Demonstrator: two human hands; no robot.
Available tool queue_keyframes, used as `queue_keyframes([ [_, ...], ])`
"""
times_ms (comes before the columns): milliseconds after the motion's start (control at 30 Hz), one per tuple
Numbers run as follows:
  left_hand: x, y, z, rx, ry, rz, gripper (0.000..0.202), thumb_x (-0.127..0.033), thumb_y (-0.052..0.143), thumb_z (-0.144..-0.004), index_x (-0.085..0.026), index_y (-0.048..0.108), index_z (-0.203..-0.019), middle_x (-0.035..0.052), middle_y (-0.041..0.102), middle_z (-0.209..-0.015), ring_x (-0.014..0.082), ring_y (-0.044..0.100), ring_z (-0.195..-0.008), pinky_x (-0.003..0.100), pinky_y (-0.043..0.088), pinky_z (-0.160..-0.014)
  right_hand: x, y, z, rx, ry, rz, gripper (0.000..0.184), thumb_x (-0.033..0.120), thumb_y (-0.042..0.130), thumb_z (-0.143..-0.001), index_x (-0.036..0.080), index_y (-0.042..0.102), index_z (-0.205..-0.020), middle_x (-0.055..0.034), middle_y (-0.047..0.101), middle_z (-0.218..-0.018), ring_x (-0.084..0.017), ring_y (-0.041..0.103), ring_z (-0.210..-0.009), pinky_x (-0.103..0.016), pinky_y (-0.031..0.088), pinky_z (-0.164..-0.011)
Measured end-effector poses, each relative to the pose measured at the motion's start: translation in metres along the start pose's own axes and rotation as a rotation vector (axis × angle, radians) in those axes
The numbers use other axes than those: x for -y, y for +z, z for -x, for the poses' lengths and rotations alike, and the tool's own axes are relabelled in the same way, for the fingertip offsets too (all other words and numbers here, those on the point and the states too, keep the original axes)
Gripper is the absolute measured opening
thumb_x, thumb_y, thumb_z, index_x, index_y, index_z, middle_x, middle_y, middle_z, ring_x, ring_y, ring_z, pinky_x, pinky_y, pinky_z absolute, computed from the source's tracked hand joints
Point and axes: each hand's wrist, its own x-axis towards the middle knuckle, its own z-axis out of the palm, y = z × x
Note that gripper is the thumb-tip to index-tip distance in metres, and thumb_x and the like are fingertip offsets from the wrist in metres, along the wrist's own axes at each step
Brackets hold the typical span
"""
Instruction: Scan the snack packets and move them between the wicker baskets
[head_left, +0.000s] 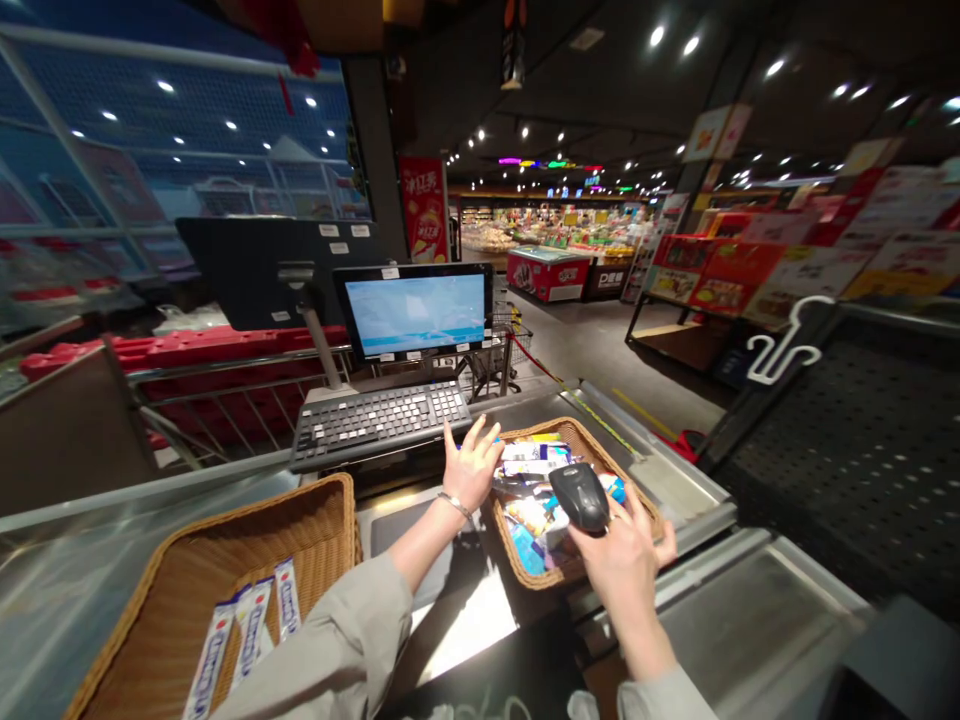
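My right hand (626, 555) grips a black handheld barcode scanner (580, 495) and holds it over a wicker basket (651, 508) filled with several small packaged goods (534, 462). My left hand (472, 465) hovers at the basket's near-left rim with fingers spread, touching or just above the packets. A second wicker basket (187, 575) at the lower left holds three long white-and-blue packets (251, 625). Both baskets rest on a steel checkout counter (697, 480).
A black keyboard (379, 420) and a lit monitor (415, 312) stand behind the baskets. Red shopping baskets (187, 350) and metal rails lie to the left. A dark perforated panel with a white hook (784, 350) stands on the right. Shop aisles stretch away behind.
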Motion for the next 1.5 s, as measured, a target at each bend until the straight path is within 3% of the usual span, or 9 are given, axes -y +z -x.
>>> queue_keyframes([
  [300, -0.018, 0.024, -0.012, 0.05, 0.06, 0.045, 0.022, -0.024, 0.05, -0.099, -0.026, 0.07, -0.11, 0.0067, 0.064, -0.136, 0.0299, 0.045, -0.14, 0.077, -0.004, -0.115, -0.025, -0.012, -0.003, -0.045, 0.078, 0.04, 0.039, 0.055, 0.051, -0.083, 0.024, 0.073, -0.087, -0.0084, 0.076, -0.1, -0.034, 0.05, -0.125, -0.055, 0.023, -0.104],
  [633, -0.037, 0.052, -0.02, 0.121, 0.129, 0.083, 0.022, -0.021, 0.05, -0.099, -0.027, 0.068, -0.112, 0.0024, 0.063, -0.138, 0.0304, 0.045, -0.141, 0.077, -0.013, -0.113, -0.052, -0.018, 0.004, -0.01, 0.177, 0.13, 0.049, 0.061, 0.043, -0.084, 0.024, 0.073, -0.094, -0.0094, 0.075, -0.106, -0.033, 0.051, -0.124, -0.06, 0.011, -0.109],
  [933, -0.061, 0.063, -0.034, 0.163, 0.139, 0.133, 0.025, -0.023, 0.046, -0.101, -0.027, 0.066, -0.117, 0.0046, 0.063, -0.139, 0.0297, 0.045, -0.14, 0.078, -0.008, -0.114, -0.053, -0.025, 0.003, -0.042, 0.203, 0.166, 0.048, 0.06, 0.042, -0.084, 0.025, 0.073, -0.076, -0.0082, 0.076, -0.099, -0.031, 0.054, -0.121, -0.057, 0.012, -0.111],
  [1100, -0.069, 0.072, -0.038, 0.215, 0.07, 0.142, 0.031, -0.03, 0.047, -0.1, -0.024, 0.063, -0.125, 0.0084, 0.059, -0.142, 0.0311, 0.042, -0.143, 0.077, -0.005, -0.116, -0.056, -0.025, 0.003, -0.039, 0.209, 0.156, 0.047, 0.061, 0.044, -0.083, 0.026, 0.074, -0.078, -0.0069, 0.076, -0.101, -0.032, 0.054, -0.122, -0.057, 0.01, -0.111],
  [1300, -0.059, 0.065, -0.034, 0.221, 0.035, 0.146, 0.035, -0.031, 0.051, -0.097, -0.021, 0.062, -0.129, 0.0106, 0.06, -0.141, 0.033, 0.042, -0.142, 0.077, -0.003, -0.116, -0.056, -0.018, 0.001, -0.037, 0.193, 0.136, 0.048, 0.061, 0.045, -0.084, 0.024, 0.074, -0.08, -0.0089, 0.076, -0.1, -0.034, 0.054, -0.122, -0.059, 0.008, -0.112],
  [1500, -0.034, 0.039, -0.021, 0.164, -0.027, 0.102, 0.036, -0.033, 0.052, -0.097, -0.022, 0.062, -0.129, 0.0104, 0.06, -0.141, 0.0319, 0.042, -0.142, 0.074, 0.0, -0.118, -0.043, -0.005, -0.003, -0.035, 0.114, 0.076, 0.043, 0.059, 0.049, -0.084, 0.023, 0.073, -0.083, -0.0089, 0.076, -0.099, -0.033, 0.053, -0.124, -0.058, 0.012, -0.111],
])
